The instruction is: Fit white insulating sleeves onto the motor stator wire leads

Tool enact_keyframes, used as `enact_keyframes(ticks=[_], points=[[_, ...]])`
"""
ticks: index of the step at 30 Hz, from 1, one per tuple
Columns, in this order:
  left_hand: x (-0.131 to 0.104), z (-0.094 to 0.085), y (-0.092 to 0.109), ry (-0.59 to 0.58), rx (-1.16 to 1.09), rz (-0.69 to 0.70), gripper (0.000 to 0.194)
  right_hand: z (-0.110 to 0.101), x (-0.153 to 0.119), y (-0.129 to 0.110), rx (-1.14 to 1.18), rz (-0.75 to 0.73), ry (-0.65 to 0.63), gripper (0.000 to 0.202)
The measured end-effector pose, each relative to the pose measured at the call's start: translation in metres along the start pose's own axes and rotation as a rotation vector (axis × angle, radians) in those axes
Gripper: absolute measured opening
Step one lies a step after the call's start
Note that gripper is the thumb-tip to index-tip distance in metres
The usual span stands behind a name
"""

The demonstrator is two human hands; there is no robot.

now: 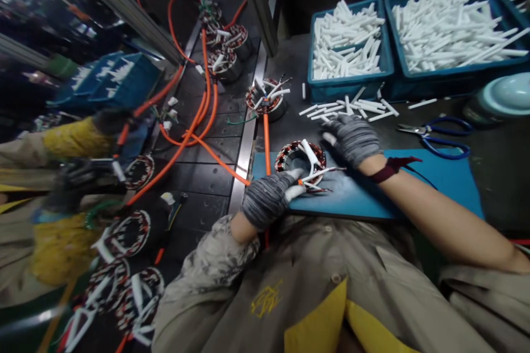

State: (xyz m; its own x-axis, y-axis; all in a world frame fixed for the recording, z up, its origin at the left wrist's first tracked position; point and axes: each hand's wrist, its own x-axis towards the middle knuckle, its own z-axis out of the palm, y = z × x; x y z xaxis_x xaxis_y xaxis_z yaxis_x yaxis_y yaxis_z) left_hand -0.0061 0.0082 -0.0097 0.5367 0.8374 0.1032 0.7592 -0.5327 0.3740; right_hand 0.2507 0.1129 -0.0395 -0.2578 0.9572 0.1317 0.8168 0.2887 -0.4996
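Observation:
A motor stator (284,157) with red, black and white windings lies on the blue mat (364,198) in front of me. My left hand (269,197), in a grey striped glove with white fingertips, pinches the stator's lead wires (317,176), which carry white sleeves, by the orange cable's end. My right hand (355,139), gloved alike, reaches to the near edge of some loose white sleeves (366,106). Its thumb stands apart from the fingers, and I see nothing held there; the fingertips are partly hidden.
Blue bins (350,81) of white sleeves stand at the back right. Blue-handled snips (445,135) and a pale teal lidded container (509,96) lie right. Another stator (265,100) sits beyond the mat. Leftward, a co-worker's yellow sleeve (68,138) shows beside more stators and orange cables (202,105).

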Motion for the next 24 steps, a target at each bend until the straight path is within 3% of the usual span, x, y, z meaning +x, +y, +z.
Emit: enact_keyframes(ticks=[4, 9, 11, 14, 18, 20, 24], points=[[0.0, 0.0, 0.012, 0.013, 0.01, -0.051, 0.036, -0.027, -0.045, 0.005, 0.352, 0.099, 0.224, 0.027], [-0.006, -0.001, 0.011, 0.102, -0.089, -0.077, 0.037, -0.052, -0.09, 0.006, 0.643, 0.211, 0.089, 0.026], [-0.006, 0.0, 0.011, 0.111, -0.103, -0.095, 0.038, -0.052, -0.094, 0.005, 0.659, 0.198, 0.032, 0.024], [-0.006, 0.003, 0.01, 0.155, -0.111, -0.046, 0.04, -0.048, -0.089, 0.005, 0.675, 0.064, -0.006, 0.025], [-0.003, 0.006, 0.009, 0.104, 0.003, 0.065, 0.035, -0.047, -0.075, 0.002, 0.477, -0.129, -0.046, 0.032], [-0.001, 0.006, 0.01, 0.041, 0.092, 0.043, 0.037, -0.046, -0.068, -0.002, 0.44, -0.138, -0.161, 0.04], [0.004, 0.004, 0.012, -0.053, 0.162, 0.031, 0.042, -0.035, -0.061, -0.011, 0.733, 0.049, -0.585, 0.074]])
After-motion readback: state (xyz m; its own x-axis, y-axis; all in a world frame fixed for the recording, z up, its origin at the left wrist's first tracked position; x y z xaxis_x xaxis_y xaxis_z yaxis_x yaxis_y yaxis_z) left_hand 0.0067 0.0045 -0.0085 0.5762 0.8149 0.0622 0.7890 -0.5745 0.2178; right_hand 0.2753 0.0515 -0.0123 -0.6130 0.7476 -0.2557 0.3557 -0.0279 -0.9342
